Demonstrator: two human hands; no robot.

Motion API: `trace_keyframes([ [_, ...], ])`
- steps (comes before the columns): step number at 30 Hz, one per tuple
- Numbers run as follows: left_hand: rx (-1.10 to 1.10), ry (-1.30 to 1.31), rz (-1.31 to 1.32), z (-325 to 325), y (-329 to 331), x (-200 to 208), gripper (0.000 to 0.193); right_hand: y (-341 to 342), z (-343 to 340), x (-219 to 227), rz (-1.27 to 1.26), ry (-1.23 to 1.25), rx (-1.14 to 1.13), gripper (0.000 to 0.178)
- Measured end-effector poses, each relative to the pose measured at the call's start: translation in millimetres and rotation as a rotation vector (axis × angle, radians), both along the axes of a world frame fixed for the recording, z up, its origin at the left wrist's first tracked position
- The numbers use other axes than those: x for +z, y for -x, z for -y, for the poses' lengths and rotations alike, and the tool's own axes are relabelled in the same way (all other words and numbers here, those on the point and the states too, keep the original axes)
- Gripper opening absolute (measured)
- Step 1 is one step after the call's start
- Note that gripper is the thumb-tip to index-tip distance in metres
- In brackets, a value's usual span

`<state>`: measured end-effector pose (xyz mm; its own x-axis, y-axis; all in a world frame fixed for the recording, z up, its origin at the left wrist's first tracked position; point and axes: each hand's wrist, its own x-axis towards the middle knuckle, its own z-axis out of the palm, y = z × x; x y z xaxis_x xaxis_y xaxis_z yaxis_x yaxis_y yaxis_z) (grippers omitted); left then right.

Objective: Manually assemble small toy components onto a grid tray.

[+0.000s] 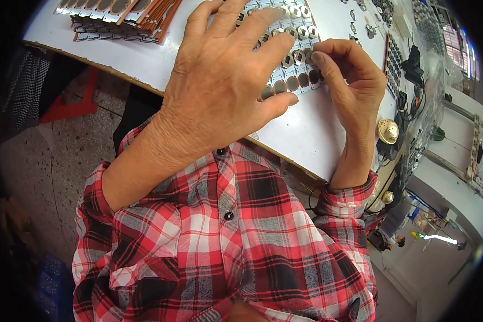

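A panel [297, 71] with rows of round slots lies on the white table under my hands. Small silvery round metal parts [299, 57] sit in several of its rows, while the row nearest me shows dark discs [292, 83]. My left hand [225, 75] spreads palm down over the panel's left part, its fingers apart and hiding much of it. At the panel's right edge, my right hand [349, 72] has thumb and forefinger pinched beside a silvery part at a row's end. What lies between those fingertips is mostly hidden.
A stack of similar orange-edged panels [126, 21] stands at the table's far left. Loose metal parts [370, 31] lie farther right, near another long strip of parts [393, 67]. Black cables [408, 107] and a gold-coloured dome [387, 131] are by the right edge.
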<state>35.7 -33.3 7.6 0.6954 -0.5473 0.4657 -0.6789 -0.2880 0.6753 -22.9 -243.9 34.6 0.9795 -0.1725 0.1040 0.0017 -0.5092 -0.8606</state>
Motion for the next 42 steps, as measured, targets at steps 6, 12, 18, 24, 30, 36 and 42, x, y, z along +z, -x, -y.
trace_keyframes([
  [6, 0.013, -0.008, 0.007, 1.5, -0.4, -0.8, 0.052, 0.0, 3.1, -1.5, -0.059, -0.02, 0.012, 0.016],
  [12, 0.006, -0.017, 0.006, 2.8, 0.5, 0.0, 0.053, -4.2, 8.3, -3.8, -0.062, -0.015, 0.026, 0.016],
  [18, -0.009, -0.019, 0.011, 3.2, 1.1, 1.0, 0.054, -6.4, 14.1, -3.1, -0.043, -0.051, 0.077, 0.015],
  [24, -0.03, 0.025, 0.041, -1.6, 4.8, -0.8, 0.055, -6.8, 20.9, -0.6, 0.096, -0.003, -0.078, 0.018],
  [30, -0.051, 0.04, 0.056, 1.6, 5.3, -0.4, 0.057, 1.0, 72.5, 3.6, 0.104, 0.249, -0.436, 0.016],
  [36, -0.052, 0.033, 0.065, 2.7, 5.7, 1.1, 0.058, 1.5, 79.7, -5.6, 0.007, 0.406, -0.326, 0.015],
  [42, -0.044, 0.019, 0.07, 2.0, 5.6, 0.8, 0.059, 1.8, 80.4, 1.0, 0.044, 0.299, -0.398, 0.013],
])
